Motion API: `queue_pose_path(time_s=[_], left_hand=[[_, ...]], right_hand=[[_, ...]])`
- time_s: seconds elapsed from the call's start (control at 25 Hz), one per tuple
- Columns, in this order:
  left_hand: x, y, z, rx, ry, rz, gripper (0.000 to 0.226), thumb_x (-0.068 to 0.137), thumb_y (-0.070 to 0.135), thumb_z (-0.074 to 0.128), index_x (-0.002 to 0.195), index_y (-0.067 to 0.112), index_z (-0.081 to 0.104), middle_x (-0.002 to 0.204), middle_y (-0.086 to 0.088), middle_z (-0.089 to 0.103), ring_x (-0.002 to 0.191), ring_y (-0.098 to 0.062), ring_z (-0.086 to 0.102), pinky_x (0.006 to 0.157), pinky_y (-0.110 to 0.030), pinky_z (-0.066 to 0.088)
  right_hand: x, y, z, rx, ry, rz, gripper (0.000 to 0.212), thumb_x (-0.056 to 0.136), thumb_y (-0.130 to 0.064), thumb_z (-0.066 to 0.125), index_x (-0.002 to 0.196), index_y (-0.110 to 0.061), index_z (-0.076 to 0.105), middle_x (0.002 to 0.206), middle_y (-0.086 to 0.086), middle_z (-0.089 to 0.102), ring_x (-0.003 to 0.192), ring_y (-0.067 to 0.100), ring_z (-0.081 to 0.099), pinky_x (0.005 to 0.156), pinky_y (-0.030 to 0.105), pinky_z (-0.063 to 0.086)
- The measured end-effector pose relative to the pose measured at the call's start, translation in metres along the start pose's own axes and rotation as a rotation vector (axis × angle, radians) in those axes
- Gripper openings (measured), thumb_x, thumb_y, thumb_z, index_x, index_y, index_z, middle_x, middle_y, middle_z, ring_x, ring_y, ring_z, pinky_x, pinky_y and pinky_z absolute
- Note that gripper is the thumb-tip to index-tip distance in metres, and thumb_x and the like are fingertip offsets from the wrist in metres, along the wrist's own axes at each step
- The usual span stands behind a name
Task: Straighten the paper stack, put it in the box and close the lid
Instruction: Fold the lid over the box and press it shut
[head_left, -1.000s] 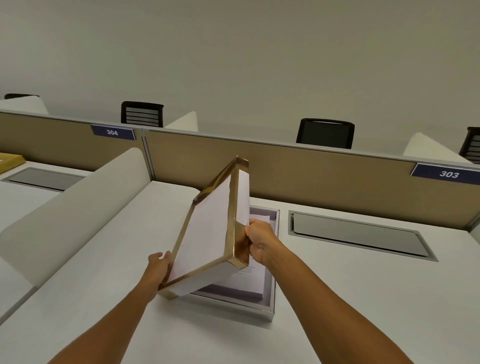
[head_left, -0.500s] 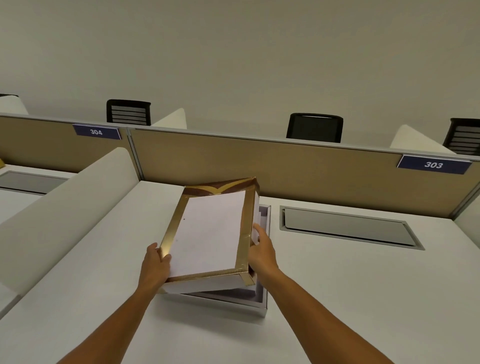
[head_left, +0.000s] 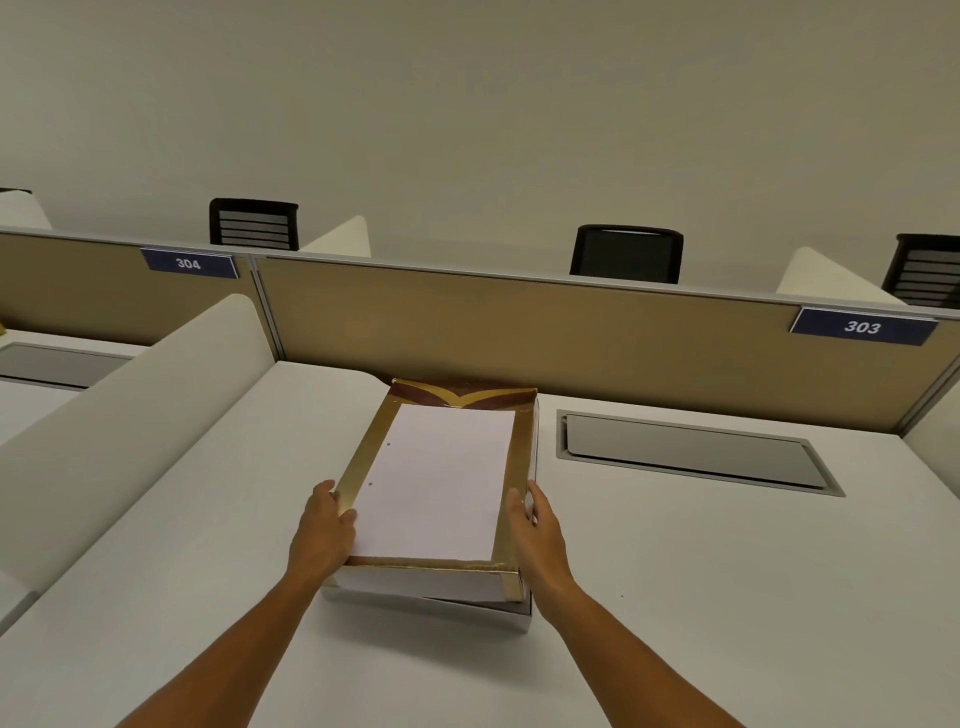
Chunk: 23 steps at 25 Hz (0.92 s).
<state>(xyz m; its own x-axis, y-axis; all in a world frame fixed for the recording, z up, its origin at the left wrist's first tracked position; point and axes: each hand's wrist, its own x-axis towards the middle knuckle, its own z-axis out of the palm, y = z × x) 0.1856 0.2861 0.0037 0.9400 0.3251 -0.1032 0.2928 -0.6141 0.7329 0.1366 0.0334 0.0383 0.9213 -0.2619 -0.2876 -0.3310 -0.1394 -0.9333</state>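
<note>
The lid (head_left: 441, 478), white on top with a gold border and a brown-and-gold band at its far end, lies nearly flat over the white box (head_left: 511, 616) on the desk. Only the box's near right corner and a thin strip of its right wall show beneath the lid, which sits slightly askew. My left hand (head_left: 324, 530) grips the lid's left edge with the thumb on top. Along the lid's right edge my right hand (head_left: 535, 530) holds it the same way. The paper stack is hidden under the lid.
A tan partition (head_left: 519, 332) with labels 304 and 303 runs along the back of the white desk (head_left: 727, 597). A grey recessed cable flap (head_left: 691, 452) lies right of the box. A curved white side divider (head_left: 130, 405) stands on the left. Black chairs show behind the partition.
The lid, held steeply tilted on edge a second ago, has been swung down over the box and now lies almost flat. Both hands have followed it down to its side edges.
</note>
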Motion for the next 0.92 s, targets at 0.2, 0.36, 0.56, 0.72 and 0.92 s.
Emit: queue_pose_path(time_s=[0.2, 0.36, 0.56, 0.72, 0.92], left_hand=[[-0.001, 0.001, 0.005, 0.065, 0.002, 0.025, 0.046, 0.093, 0.019, 0.06, 0.134, 0.008, 0.042, 0.131, -0.016, 0.055, 0.112, -0.037, 0.06, 0.096, -0.049, 0.049], [-0.001, 0.0, 0.008, 0.107, -0.007, 0.042, 0.04, 0.092, 0.017, 0.061, 0.127, 0.006, 0.047, 0.125, -0.017, 0.057, 0.108, -0.035, 0.061, 0.094, -0.047, 0.051], [0.0, 0.003, 0.008, 0.18, -0.021, 0.051, 0.041, 0.091, 0.02, 0.062, 0.127, 0.008, 0.048, 0.127, -0.016, 0.055, 0.108, -0.034, 0.061, 0.094, -0.046, 0.052], [0.0, 0.004, 0.009, 0.222, -0.043, 0.051, 0.042, 0.092, 0.021, 0.061, 0.129, 0.008, 0.046, 0.132, -0.015, 0.051, 0.111, -0.033, 0.059, 0.096, -0.045, 0.051], [0.01, 0.007, 0.013, 0.238, -0.129, 0.076, 0.055, 0.094, 0.033, 0.055, 0.139, 0.01, 0.035, 0.148, -0.013, 0.037, 0.126, -0.034, 0.051, 0.103, -0.046, 0.045]], right_hand=[[-0.004, 0.02, -0.004, -0.026, -0.012, -0.006, 0.061, 0.097, -0.043, 0.047, 0.151, -0.032, 0.022, 0.16, 0.003, 0.027, 0.144, 0.032, 0.034, 0.109, 0.05, 0.038], [0.0, 0.025, -0.004, -0.045, -0.025, 0.009, 0.058, 0.1, -0.039, 0.042, 0.152, -0.033, 0.017, 0.161, 0.003, 0.025, 0.144, 0.032, 0.032, 0.11, 0.051, 0.037], [0.01, 0.028, -0.004, -0.115, -0.04, 0.04, 0.056, 0.103, -0.033, 0.036, 0.153, -0.03, 0.011, 0.162, 0.004, 0.022, 0.145, 0.033, 0.029, 0.111, 0.047, 0.035], [0.014, 0.031, -0.002, -0.144, -0.029, 0.038, 0.055, 0.103, -0.032, 0.036, 0.153, -0.027, 0.013, 0.16, 0.005, 0.025, 0.143, 0.032, 0.033, 0.11, 0.044, 0.037], [0.026, 0.035, -0.002, -0.189, -0.012, 0.056, 0.053, 0.102, -0.027, 0.041, 0.15, -0.025, 0.019, 0.157, 0.008, 0.032, 0.138, 0.032, 0.041, 0.108, 0.044, 0.042]])
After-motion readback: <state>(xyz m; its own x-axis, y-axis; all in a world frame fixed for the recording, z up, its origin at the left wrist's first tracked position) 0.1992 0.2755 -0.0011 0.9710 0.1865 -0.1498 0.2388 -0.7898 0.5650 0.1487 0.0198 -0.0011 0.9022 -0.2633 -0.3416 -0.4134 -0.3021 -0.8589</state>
